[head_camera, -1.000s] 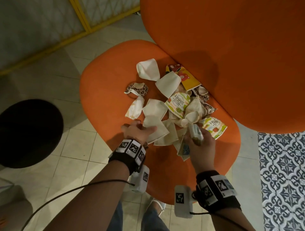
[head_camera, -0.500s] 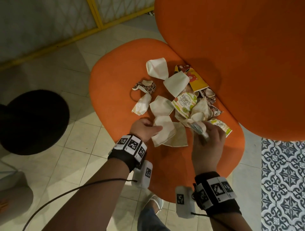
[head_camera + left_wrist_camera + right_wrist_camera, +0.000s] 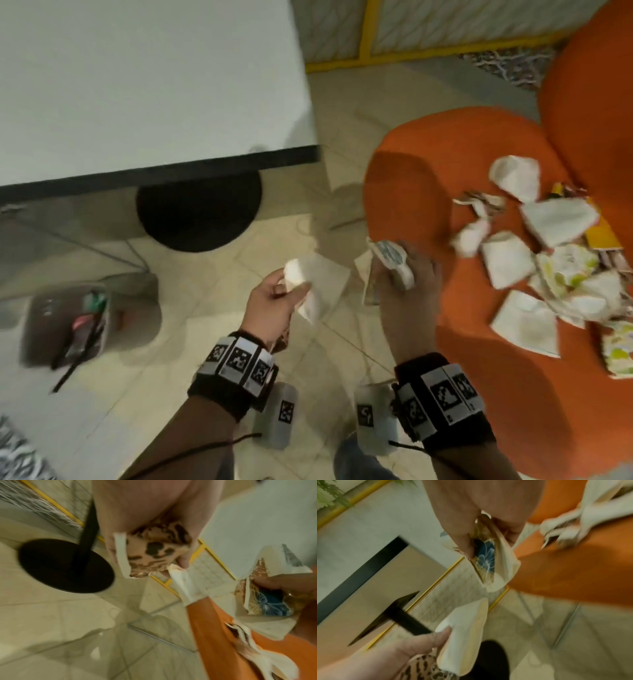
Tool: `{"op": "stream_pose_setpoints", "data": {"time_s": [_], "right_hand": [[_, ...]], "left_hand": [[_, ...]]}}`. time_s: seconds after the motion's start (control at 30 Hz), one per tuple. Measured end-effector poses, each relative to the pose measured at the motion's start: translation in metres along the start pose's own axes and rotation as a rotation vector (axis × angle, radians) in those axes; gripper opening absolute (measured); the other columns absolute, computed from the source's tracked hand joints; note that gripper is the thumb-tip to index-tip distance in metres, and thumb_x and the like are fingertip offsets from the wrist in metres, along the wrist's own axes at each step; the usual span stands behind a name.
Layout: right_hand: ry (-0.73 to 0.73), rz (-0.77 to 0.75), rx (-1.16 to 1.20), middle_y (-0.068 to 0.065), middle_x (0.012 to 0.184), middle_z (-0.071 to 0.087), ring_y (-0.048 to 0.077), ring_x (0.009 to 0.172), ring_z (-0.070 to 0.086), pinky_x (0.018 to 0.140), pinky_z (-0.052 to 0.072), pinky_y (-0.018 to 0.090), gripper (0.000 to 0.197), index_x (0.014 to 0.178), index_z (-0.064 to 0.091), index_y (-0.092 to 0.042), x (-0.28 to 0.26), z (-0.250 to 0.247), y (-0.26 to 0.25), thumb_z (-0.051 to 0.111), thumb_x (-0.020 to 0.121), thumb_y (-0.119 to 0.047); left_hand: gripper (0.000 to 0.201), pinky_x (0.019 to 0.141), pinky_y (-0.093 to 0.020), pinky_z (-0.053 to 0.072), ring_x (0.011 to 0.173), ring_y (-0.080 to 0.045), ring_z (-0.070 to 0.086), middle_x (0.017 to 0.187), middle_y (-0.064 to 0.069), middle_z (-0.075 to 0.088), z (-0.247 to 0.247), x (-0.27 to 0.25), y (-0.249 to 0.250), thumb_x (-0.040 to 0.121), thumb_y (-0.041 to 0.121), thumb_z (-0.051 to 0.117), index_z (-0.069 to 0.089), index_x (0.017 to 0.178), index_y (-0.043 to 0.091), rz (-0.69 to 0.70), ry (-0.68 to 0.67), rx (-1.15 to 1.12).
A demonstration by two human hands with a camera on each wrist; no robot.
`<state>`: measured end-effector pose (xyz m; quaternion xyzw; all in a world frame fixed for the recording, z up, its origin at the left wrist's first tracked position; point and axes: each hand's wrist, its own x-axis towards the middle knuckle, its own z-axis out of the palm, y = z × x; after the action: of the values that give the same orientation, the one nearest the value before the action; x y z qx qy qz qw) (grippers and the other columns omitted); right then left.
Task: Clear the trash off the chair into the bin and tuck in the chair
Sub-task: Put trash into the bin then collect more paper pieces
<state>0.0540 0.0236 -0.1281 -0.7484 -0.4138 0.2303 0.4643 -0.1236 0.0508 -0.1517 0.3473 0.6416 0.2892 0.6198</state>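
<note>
My left hand (image 3: 274, 301) holds a white paper scrap (image 3: 308, 284) and a leopard-print scrap (image 3: 154, 550) above the tiled floor, left of the orange chair (image 3: 411, 192). My right hand (image 3: 407, 274) grips a wad of scraps with a blue flower print (image 3: 390, 257) at the seat's left edge; the blue flower scrap (image 3: 486, 553) also shows in the right wrist view. Several white and printed paper scraps (image 3: 507, 263) lie on the seat at the right. A grey bin (image 3: 68, 325) with dark rubbish inside stands on the floor at the far left.
A white table (image 3: 147, 78) with a black edge fills the upper left, on a black round base (image 3: 198, 212). A yellow-framed partition (image 3: 366, 31) runs along the back. The chair's orange backrest (image 3: 589, 89) rises at the top right.
Both hands have lifted off the seat with scraps in them and swung left, away from the pile. The head view has turned left, bringing the table and the bin into sight.
</note>
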Motion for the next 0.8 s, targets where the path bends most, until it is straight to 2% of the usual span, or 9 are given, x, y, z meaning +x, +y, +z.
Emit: {"op": "stream_pose_setpoints", "data": {"time_s": [0.13, 0.2, 0.27, 0.33, 0.43, 0.47, 0.53, 0.6, 0.8], "right_hand": [[-0.325, 0.193, 0.150, 0.006, 0.116, 0.056, -0.004, 0.092, 0.057, 0.081, 0.048, 0.011, 0.040, 0.119, 0.058, -0.022, -0.059, 0.133, -0.039, 0.070, 0.081, -0.019], [-0.464, 0.250, 0.120, 0.004, 0.114, 0.058, 0.007, 0.095, 0.062, 0.085, 0.054, 0.029, 0.041, 0.118, 0.057, -0.026, -0.090, 0.200, -0.055, 0.069, 0.079, -0.027], [-0.577, 0.298, 0.088, 0.004, 0.113, 0.059, 0.016, 0.096, 0.063, 0.085, 0.055, 0.041, 0.042, 0.117, 0.057, -0.028, -0.122, 0.266, -0.072, 0.068, 0.077, -0.032], [-0.680, 0.304, 0.035, 0.004, 0.112, 0.059, 0.018, 0.094, 0.064, 0.085, 0.055, 0.043, 0.041, 0.116, 0.057, -0.028, -0.151, 0.325, -0.087, 0.068, 0.077, -0.031], [-0.788, 0.257, -0.074, 0.006, 0.114, 0.056, 0.022, 0.098, 0.060, 0.090, 0.052, 0.040, 0.040, 0.116, 0.056, -0.023, -0.188, 0.400, -0.105, 0.069, 0.078, -0.026], [-0.815, 0.230, -0.131, 0.008, 0.116, 0.054, 0.025, 0.100, 0.059, 0.091, 0.050, 0.037, 0.040, 0.117, 0.056, -0.020, -0.198, 0.422, -0.108, 0.069, 0.079, -0.025], [-0.882, 0.179, -0.263, 0.011, 0.121, 0.051, 0.030, 0.104, 0.056, 0.091, 0.047, 0.035, 0.042, 0.121, 0.052, -0.017, -0.214, 0.461, -0.115, 0.066, 0.083, -0.025], [-0.935, 0.135, -0.348, 0.013, 0.125, 0.051, 0.033, 0.106, 0.057, 0.092, 0.048, 0.041, 0.045, 0.126, 0.047, -0.018, -0.228, 0.492, -0.120, 0.064, 0.085, -0.025], [-1.187, 0.157, -0.406, 0.004, 0.122, 0.063, 0.024, 0.111, 0.059, 0.094, 0.050, 0.039, 0.072, 0.137, 0.041, -0.020, -0.250, 0.540, -0.117, 0.075, 0.075, -0.028]], "left_hand": [[0.015, 0.050, -0.030, 0.037, 0.048, -0.018, 0.046, 0.055, 0.001, 0.055, -0.152, 0.010, -0.040, 0.083, 0.020, 0.068, 0.057, 0.078, 0.012, -0.140, 0.333, -0.078], [0.024, 0.047, -0.028, 0.033, 0.044, -0.022, 0.040, 0.049, -0.002, 0.053, -0.226, 0.013, -0.060, 0.084, 0.020, 0.066, 0.051, 0.066, 0.014, -0.215, 0.467, -0.091], [0.019, 0.053, -0.031, 0.039, 0.052, -0.027, 0.047, 0.064, -0.012, 0.061, -0.293, 0.015, -0.076, 0.084, 0.021, 0.065, 0.054, 0.072, 0.012, -0.259, 0.564, -0.095], [0.013, 0.055, -0.025, 0.043, 0.064, -0.026, 0.052, 0.073, -0.012, 0.058, -0.350, 0.018, -0.088, 0.085, 0.017, 0.063, 0.055, 0.084, 0.007, -0.281, 0.685, -0.076], [0.012, 0.030, -0.015, 0.036, 0.052, -0.022, 0.046, 0.069, -0.012, 0.051, -0.418, 0.030, -0.107, 0.086, 0.011, 0.059, 0.051, 0.089, 0.002, -0.363, 0.773, -0.073], [0.014, 0.033, -0.015, 0.040, 0.054, -0.024, 0.051, 0.073, -0.015, 0.055, -0.437, 0.037, -0.116, 0.085, 0.013, 0.059, 0.053, 0.092, 0.002, -0.387, 0.788, -0.087], [0.026, 0.060, -0.028, 0.053, 0.075, -0.033, 0.063, 0.090, -0.019, 0.063, -0.470, 0.053, -0.134, 0.082, 0.021, 0.061, 0.056, 0.101, 0.004, -0.446, 0.783, -0.009], [0.035, 0.081, -0.040, 0.054, 0.092, -0.036, 0.064, 0.102, -0.017, 0.065, -0.495, 0.067, -0.148, 0.080, 0.027, 0.062, 0.056, 0.110, 0.009, -0.481, 0.779, 0.081], [0.036, 0.090, -0.029, 0.046, 0.106, -0.029, 0.060, 0.115, -0.010, 0.066, -0.519, 0.094, -0.163, 0.085, 0.023, 0.058, 0.058, 0.120, 0.019, -0.425, 0.639, 0.266]]}}
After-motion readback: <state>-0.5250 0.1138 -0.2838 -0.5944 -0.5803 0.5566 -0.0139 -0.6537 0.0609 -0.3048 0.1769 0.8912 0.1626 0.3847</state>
